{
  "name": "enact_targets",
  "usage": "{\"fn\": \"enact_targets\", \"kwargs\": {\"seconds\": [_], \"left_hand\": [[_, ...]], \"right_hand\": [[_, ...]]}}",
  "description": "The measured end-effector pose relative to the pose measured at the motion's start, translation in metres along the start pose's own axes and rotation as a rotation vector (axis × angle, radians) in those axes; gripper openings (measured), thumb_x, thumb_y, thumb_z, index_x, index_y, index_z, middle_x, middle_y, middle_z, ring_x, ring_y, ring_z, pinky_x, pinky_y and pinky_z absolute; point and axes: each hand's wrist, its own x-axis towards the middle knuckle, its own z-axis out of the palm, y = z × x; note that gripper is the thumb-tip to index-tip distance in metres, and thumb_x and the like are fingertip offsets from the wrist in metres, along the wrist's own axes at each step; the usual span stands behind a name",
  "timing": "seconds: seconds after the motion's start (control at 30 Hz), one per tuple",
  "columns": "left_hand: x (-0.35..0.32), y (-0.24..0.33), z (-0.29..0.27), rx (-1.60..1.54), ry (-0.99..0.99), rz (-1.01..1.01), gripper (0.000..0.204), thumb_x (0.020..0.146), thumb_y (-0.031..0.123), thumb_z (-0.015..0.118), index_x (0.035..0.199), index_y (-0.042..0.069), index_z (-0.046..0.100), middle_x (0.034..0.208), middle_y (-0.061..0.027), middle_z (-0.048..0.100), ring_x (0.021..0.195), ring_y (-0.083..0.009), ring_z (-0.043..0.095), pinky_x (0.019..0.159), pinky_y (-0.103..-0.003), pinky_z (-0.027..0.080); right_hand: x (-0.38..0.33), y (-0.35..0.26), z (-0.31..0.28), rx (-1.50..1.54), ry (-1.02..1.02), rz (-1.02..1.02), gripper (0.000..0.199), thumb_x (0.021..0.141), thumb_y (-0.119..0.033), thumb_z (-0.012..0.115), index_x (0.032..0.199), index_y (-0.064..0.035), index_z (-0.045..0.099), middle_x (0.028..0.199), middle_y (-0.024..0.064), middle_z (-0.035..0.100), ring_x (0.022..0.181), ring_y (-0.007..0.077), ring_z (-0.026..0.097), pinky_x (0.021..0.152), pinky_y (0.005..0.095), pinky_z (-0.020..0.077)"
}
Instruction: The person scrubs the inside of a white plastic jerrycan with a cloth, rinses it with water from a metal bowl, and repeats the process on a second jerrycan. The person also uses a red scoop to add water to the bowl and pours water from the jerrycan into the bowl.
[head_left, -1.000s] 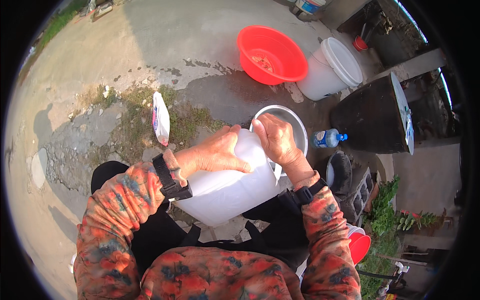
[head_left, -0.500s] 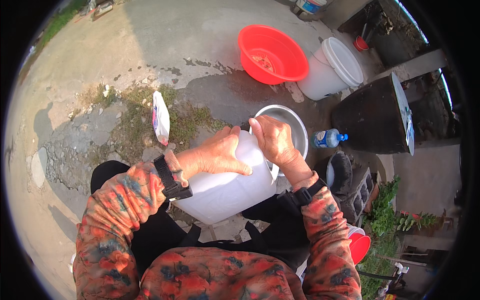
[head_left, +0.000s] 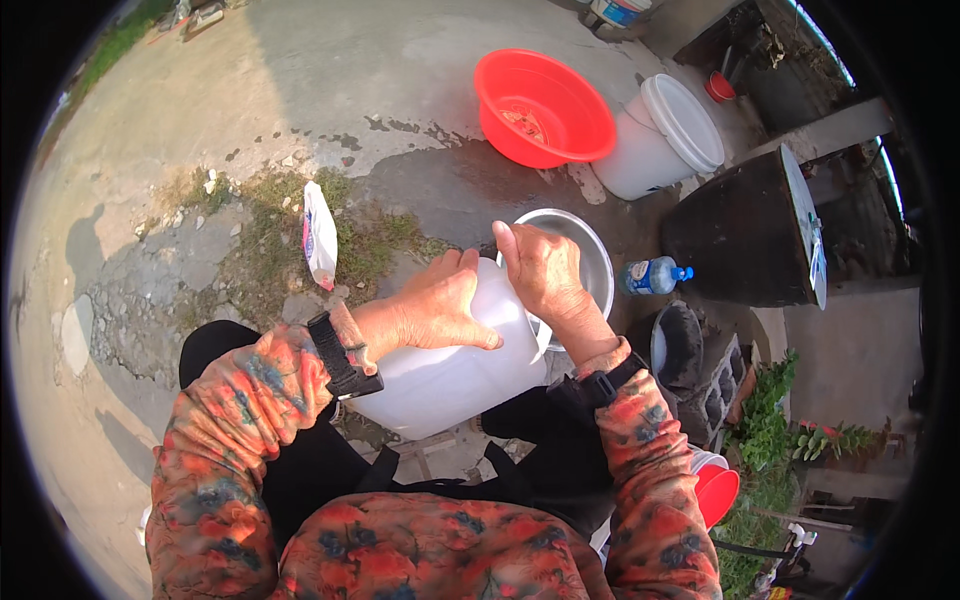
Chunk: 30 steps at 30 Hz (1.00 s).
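A white plastic bucket [head_left: 455, 385] lies tilted between my knees, its far end leaning over a silver metal basin [head_left: 597, 262]. My left hand [head_left: 440, 305] presses across the bucket's upper side, thumb spread toward me, holding it. At the far right end of the bucket, my right hand [head_left: 548, 270] is closed with its thumb sticking up. Its curled fingers are turned away, so what they grip at the rim is hidden. Past the basin, a clear blue bottle [head_left: 650, 276] with a blue cap lies on the ground.
Farther off stand a red basin [head_left: 545, 110] and a lidded white bucket [head_left: 655, 140]. A large black vat [head_left: 740, 235] is at the right, with a dark pan [head_left: 680, 345] and a hollow block [head_left: 722, 390] nearer. A white plastic packet [head_left: 320, 235] lies on weedy ground ahead.
My right hand has shifted slightly up and left along the bucket's end, its thumb lifting a little. My left hand stays in place on the bucket.
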Motion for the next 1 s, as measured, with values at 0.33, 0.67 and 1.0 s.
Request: {"fn": "enact_targets", "kwargs": {"seconds": [0.33, 0.67, 1.0], "left_hand": [[0.007, -0.011, -0.019, -0.086, -0.033, 0.079, 0.112, 0.067, 0.051, 0.084, 0.141, -0.018, 0.036, 0.136, -0.0338, 0.047, 0.131, -0.0412, 0.047, 0.109, -0.043, 0.042], [-0.007, 0.006, 0.001, 0.114, 0.055, 0.025, 0.11, 0.068, 0.048, 0.084, 0.143, -0.015, 0.033, 0.132, -0.0297, 0.047, 0.127, -0.0431, 0.048, 0.104, -0.047, 0.045], [-0.006, 0.012, -0.001, 0.129, 0.116, -0.014, 0.116, 0.069, 0.049, 0.083, 0.147, -0.015, 0.028, 0.134, -0.0277, 0.044, 0.128, -0.0418, 0.046, 0.105, -0.049, 0.043]], "right_hand": [[0.003, 0.031, -0.016, 0.631, 0.173, -0.031, 0.05, 0.107, -0.038, 0.047, 0.083, 0.0002, 0.068, 0.078, 0.0124, 0.068, 0.068, 0.0239, 0.065, 0.067, 0.0353, 0.0539], [0.014, 0.002, -0.012, 0.334, -0.038, 0.438, 0.072, 0.107, -0.053, 0.039, 0.065, -0.002, 0.066, 0.055, 0.0109, 0.061, 0.055, 0.0272, 0.062, 0.058, 0.0396, 0.052], [-0.002, 0.005, 0.004, 0.099, 0.134, 0.009, 0.042, 0.105, -0.036, 0.053, 0.081, -0.0027, 0.063, 0.067, 0.0149, 0.058, 0.062, 0.0406, 0.058, 0.064, 0.0472, 0.05]]}}
